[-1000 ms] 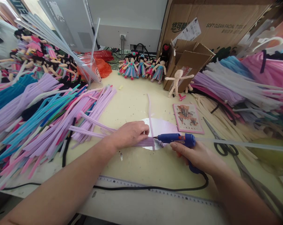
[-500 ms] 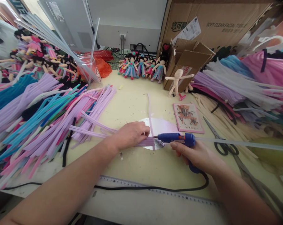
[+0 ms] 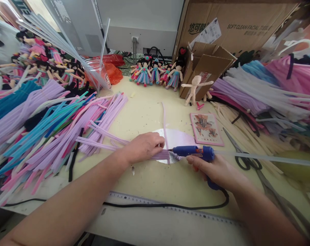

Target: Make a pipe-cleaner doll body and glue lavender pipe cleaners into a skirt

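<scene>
My right hand (image 3: 210, 167) is wrapped round a blue hot glue gun (image 3: 192, 151), with a long clear glue stick (image 3: 262, 157) reaching out of its back to the right. The gun's nozzle meets a lilac pipe cleaner (image 3: 164, 123) that lies upright across a silvery round sheet (image 3: 179, 136). Several more lilac pipe cleaners (image 3: 158, 156) run side by side under my left hand (image 3: 146, 145), their ends against the upright one. The fingers of that hand are closed, pressing them down near the nozzle.
Pipe cleaners in many colours (image 3: 54, 126) heap up on the left, more bundles (image 3: 270, 89) on the right. Scissors (image 3: 247, 160) and a picture card (image 3: 206, 129) lie right of the gun. Small dolls (image 3: 144, 73), a bare doll figure (image 3: 195, 87) and a carton (image 3: 206, 65) stand behind. A black cord (image 3: 157, 205) crosses the front.
Hardly anything differs. Both hands and the glue gun keep the same place, the nozzle still at the upright pipe cleaner; the view has shifted very slightly.
</scene>
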The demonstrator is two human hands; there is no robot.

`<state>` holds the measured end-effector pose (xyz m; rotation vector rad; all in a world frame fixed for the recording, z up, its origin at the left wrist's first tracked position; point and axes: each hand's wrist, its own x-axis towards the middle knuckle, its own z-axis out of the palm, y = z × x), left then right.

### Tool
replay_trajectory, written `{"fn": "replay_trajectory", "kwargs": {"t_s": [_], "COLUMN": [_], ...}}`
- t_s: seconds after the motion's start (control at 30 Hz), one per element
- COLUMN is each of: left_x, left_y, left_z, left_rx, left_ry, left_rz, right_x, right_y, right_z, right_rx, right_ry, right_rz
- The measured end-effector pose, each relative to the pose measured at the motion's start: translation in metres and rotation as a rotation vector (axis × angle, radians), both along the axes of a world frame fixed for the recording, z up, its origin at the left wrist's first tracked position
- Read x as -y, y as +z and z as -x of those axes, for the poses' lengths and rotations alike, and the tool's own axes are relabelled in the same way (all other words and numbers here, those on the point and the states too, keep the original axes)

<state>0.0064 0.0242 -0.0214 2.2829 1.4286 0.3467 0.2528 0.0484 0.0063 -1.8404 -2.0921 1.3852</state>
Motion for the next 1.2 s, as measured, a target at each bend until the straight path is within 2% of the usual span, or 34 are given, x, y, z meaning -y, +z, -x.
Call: {"fn": "replay_trajectory", "kwargs": {"t_s": [0.97, 1.2], "left_x": [-0.0008, -0.0011], "left_y": [-0.0039, -0.0049], "left_z": [-0.0035, -0.0042], "left_rx": [-0.022, -0.026], "left_ry": [0.005, 0.013], "left_rz": [-0.028, -0.028], "right_x": [-0.0009, 0.0006], "right_y": [-0.0007, 0.0061], "right_z": [-0.0029, -0.0046], "right_rx": [-0.036, -0.024], "right_ry": [0.019, 0.004], "right_rz": [0.007, 0.012]}}
